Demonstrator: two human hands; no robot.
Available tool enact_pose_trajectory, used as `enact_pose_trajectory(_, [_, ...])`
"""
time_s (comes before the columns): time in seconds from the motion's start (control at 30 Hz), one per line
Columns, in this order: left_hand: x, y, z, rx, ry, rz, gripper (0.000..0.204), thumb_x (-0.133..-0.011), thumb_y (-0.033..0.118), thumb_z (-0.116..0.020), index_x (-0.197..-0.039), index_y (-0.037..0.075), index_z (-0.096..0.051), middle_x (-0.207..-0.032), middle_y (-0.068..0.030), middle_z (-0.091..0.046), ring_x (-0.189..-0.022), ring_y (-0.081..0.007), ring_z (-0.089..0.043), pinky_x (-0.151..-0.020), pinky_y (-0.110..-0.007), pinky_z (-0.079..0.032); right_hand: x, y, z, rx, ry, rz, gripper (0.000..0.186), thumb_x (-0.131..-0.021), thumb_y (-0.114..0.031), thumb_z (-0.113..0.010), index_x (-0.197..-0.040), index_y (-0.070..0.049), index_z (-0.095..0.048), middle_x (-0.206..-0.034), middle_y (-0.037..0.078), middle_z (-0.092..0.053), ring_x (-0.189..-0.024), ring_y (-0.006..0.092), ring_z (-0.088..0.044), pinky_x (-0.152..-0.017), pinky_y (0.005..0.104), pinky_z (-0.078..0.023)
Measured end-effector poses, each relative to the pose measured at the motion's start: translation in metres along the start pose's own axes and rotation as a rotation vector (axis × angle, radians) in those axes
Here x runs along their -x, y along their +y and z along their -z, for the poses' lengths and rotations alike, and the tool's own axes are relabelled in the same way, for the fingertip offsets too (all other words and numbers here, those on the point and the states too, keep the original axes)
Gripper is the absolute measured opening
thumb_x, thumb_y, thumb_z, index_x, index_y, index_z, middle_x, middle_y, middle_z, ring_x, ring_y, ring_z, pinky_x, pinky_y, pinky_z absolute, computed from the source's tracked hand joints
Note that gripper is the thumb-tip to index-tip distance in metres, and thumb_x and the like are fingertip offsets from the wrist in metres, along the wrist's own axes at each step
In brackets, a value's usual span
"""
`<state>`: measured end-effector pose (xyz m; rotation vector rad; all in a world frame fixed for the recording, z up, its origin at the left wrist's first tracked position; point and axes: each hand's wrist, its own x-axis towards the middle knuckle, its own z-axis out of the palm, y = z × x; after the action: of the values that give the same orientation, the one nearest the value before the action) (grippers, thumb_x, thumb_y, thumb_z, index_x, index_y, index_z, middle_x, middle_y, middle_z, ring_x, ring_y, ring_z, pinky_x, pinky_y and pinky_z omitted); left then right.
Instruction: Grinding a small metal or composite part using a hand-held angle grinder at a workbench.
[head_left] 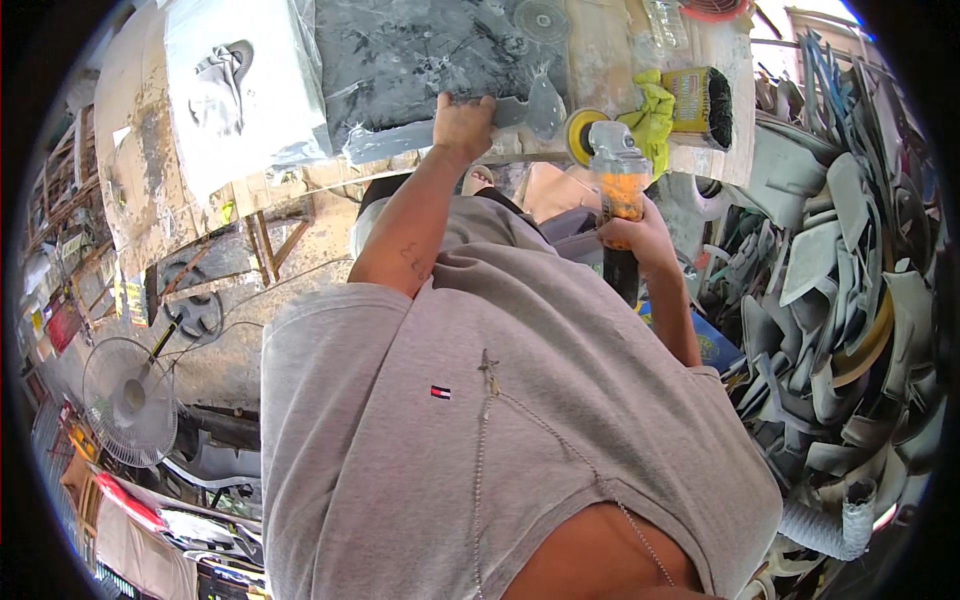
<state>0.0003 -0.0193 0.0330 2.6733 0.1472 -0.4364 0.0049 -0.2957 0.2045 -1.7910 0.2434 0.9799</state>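
My left hand (462, 125) has its fingers curled over a flat grey piece (384, 142) along the near edge of the worktable, on a dark, dust-smeared surface (420, 50). My right hand (634, 232) grips the orange body of an angle grinder (620, 193), which points up toward the table. Its yellow-rimmed disc (580, 136) is at the table's edge, beside a crumpled yellow-green cloth (655, 110).
A white sheet (240, 145) lies on the table's left. A yellow-labelled can (688, 100) lies at the right. Stacked grey parts (810, 260) crowd the right side, with a ribbed hose (835, 520) low. A standing fan (130, 398) is at left.
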Motion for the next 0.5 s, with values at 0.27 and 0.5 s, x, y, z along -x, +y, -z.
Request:
enact_pose_trajectory(0.27, [0.000,-0.001,0.002,0.016,-0.005,0.012,0.033,-0.087,0.030,-0.069,-0.113,0.014,-0.059,-0.109,-0.0094,-0.072,-0.108,-0.0246,-0.067,-0.108,-0.052,-0.030,-0.005,-0.011,-0.006,0.069,-0.038,0.073,0.037,-0.067,0.003,-0.069,-0.102,-0.002,-0.060,-0.085,0.002,-0.062,-0.074,0.0132,-0.060,-0.067,0.0273,-0.049])
enact_pose_trajectory(0.5, [-0.001,-0.001,0.000,0.005,0.005,-0.012,0.033,-0.087,0.030,-0.069,-0.114,0.013,-0.059,-0.108,-0.0090,-0.072,-0.107,-0.0248,-0.067,-0.107,-0.051,-0.030,-0.011,-0.007,0.001,0.015,-0.071,0.008,0.041,-0.067,0.005,-0.069,-0.106,-0.001,-0.058,-0.087,0.004,-0.063,-0.075,0.0138,-0.061,-0.068,0.0282,-0.049])
